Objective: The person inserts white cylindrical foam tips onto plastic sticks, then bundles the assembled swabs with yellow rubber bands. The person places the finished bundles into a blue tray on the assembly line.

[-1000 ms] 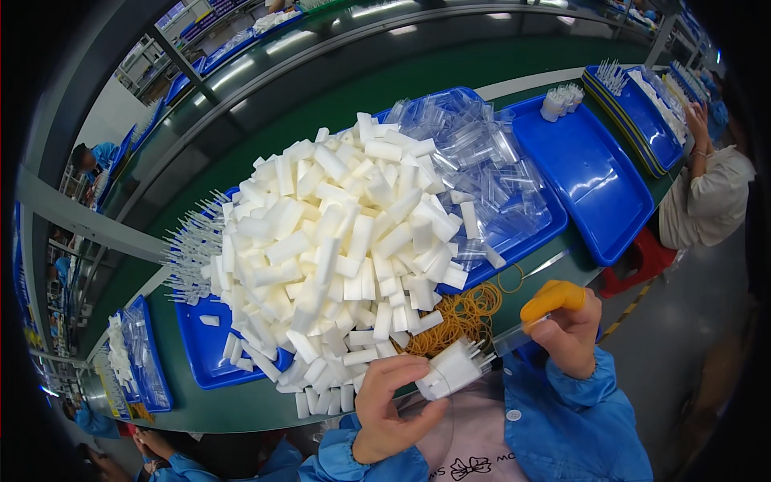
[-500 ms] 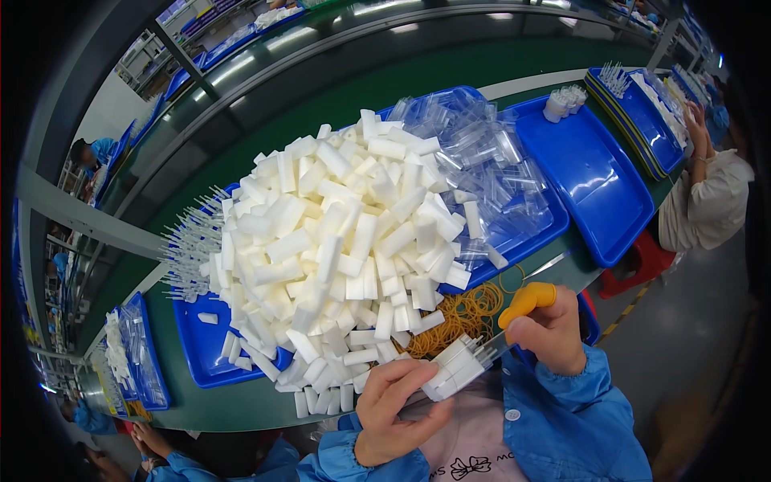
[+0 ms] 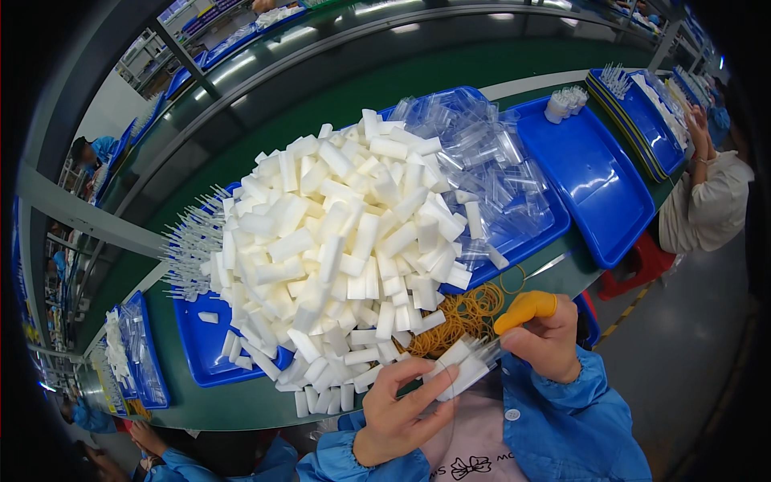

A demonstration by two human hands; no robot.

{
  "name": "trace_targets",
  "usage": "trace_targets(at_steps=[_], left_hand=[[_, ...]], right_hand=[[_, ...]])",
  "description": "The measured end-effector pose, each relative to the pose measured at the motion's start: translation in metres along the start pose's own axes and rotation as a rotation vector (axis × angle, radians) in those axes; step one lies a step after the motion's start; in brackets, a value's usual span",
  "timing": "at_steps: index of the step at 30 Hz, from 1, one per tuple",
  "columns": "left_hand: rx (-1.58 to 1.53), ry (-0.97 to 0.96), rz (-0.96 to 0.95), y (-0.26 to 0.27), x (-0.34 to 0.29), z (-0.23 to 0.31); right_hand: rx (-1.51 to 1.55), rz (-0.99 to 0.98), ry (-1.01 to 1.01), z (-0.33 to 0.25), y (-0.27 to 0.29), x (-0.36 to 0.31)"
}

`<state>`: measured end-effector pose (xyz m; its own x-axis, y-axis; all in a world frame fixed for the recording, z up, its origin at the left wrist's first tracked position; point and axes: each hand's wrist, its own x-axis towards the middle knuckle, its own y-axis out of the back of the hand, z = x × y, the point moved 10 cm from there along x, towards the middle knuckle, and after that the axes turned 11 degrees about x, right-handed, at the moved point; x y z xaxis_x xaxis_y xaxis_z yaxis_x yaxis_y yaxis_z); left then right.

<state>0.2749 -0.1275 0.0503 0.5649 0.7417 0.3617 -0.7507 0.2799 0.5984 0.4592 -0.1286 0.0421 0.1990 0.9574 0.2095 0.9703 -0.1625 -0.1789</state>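
Observation:
My left hand [image 3: 405,410] is closed around a small bundle of white foam pieces [image 3: 464,379], held tilted in front of my chest. Thin prongs stick out of its upper right end. A fine pale loop or thread shows by my left fingertips; I cannot tell what it is. My right hand [image 3: 550,337], a yellow finger cot [image 3: 526,309] on its index finger, pinches a clear plastic piece [image 3: 488,350] against the prong end. Its exact shape is hard to make out. Just beyond the bundle lies a heap of tan rubber bands [image 3: 458,321].
A tall heap of white foam pieces [image 3: 337,233] fills a blue tray [image 3: 193,345]. Thin white spiky parts [image 3: 193,249] stand left of it. Clear plastic pieces [image 3: 482,153] fill another tray. Tweezers [image 3: 550,263] lie near another blue tray [image 3: 594,177] holding white bundles [image 3: 564,104]. Other people sit nearby.
My right hand has drawn slightly closer to the bundle, and the clear plastic piece now overlaps the prongs. My left fingers have shifted a little along the foam.

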Motion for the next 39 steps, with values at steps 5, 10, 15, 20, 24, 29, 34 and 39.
trace_targets(at_steps=[5, 10, 15, 20, 24, 29, 34, 39], left_hand=[[-0.016, 0.017, -0.035, -0.004, 0.000, 0.000], [-0.605, 0.364, -0.125, -0.031, -0.002, -0.026], [-1.462, 0.812, -0.640, -0.102, -0.039, -0.026], [-1.563, 0.821, -0.520, -0.099, -0.042, -0.028], [-1.724, 0.780, -0.571, -0.099, -0.047, -0.016], [-1.779, 0.780, -0.520, -0.097, -0.044, -0.009], [-1.740, 0.833, -0.514, -0.104, -0.052, -0.018], [-1.710, 0.909, -0.616, -0.121, -0.066, -0.020]], right_hand=[[-0.136, -0.153, -0.026, 0.000, -0.010, 0.002], [-0.181, -0.220, -0.055, -0.001, -0.010, 0.005], [-0.423, -0.450, -0.082, -0.005, -0.031, 0.005], [-0.415, -0.529, 0.078, -0.014, -0.051, -0.017], [-0.600, -0.590, 0.165, -0.023, -0.071, -0.033], [-0.467, -0.468, 0.289, -0.018, -0.065, -0.041], [-0.459, -0.621, 0.249, -0.011, -0.079, -0.047], [-0.443, -0.686, 0.115, 0.002, -0.078, -0.043]])
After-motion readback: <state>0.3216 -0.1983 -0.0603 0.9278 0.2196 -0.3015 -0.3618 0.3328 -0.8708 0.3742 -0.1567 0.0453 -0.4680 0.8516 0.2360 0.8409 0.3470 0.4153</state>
